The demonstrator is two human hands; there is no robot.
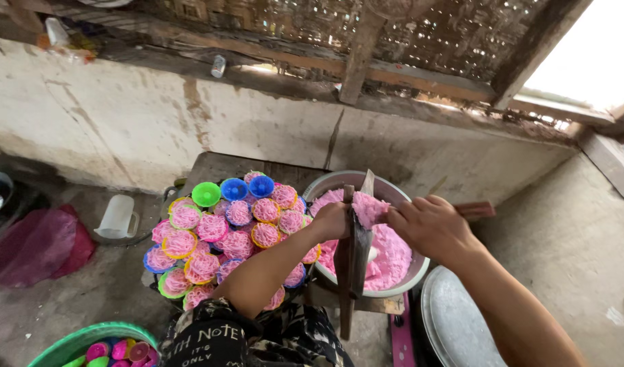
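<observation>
Head view looks down on a round metal bowl [403,282] of pink dough [388,255]. Above the bowl, the left hand [332,221] is closed around a dark wooden press [356,255] standing upright. The right hand [431,228] grips a lump of pink dough [368,207] against the press top. Left of the bowl sit small coloured plastic cups [220,238] filled with pink strands; farther left, a white plastic jug [116,217].

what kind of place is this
Likely a rustic home food-making spot: a rough concrete wall under woven bamboo, a metal bowl of pink dough, and small coloured moulds filled with pink strands.
</observation>
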